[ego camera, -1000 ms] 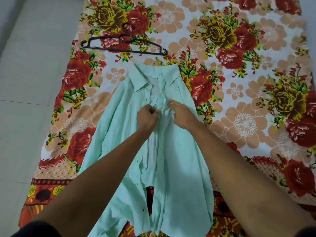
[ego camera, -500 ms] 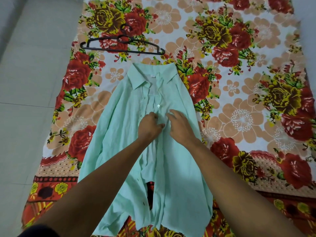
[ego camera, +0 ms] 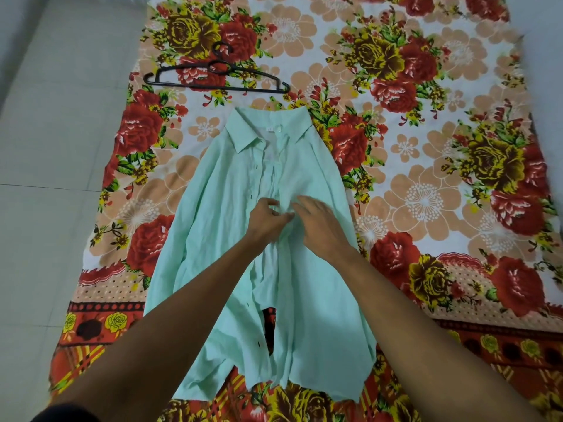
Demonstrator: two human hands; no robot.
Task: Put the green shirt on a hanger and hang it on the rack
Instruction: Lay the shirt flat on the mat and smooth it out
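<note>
- A floral sheet (ego camera: 426, 208), printed with red and mustard roses on a pale ground, is spread flat and fills most of the view; a grey tiled floor (ego camera: 45, 178) shows along its left side.
- The green shirt (ego camera: 320, 300) lies on the sheet, front up, collar at the far end and hem toward the person. Its front is closed near the collar and gapes lower down, where a patch of the sheet shows through the opening.
- Two bare forearms reach in from the bottom edge and meet over the shirt's placket at about mid-chest.
- The left hand (ego camera: 268, 222) rests on the left side of the placket, its fingers curled and pinching the fabric edge.
- The right hand (ego camera: 321, 225) lies just beside it, fingers loosely spread and pressing the cloth; whether it grips anything I cannot tell.
- A black hanger (ego camera: 213, 83) lies flat on the sheet beyond the collar, apart from the shirt, its hook pointing away.
</note>
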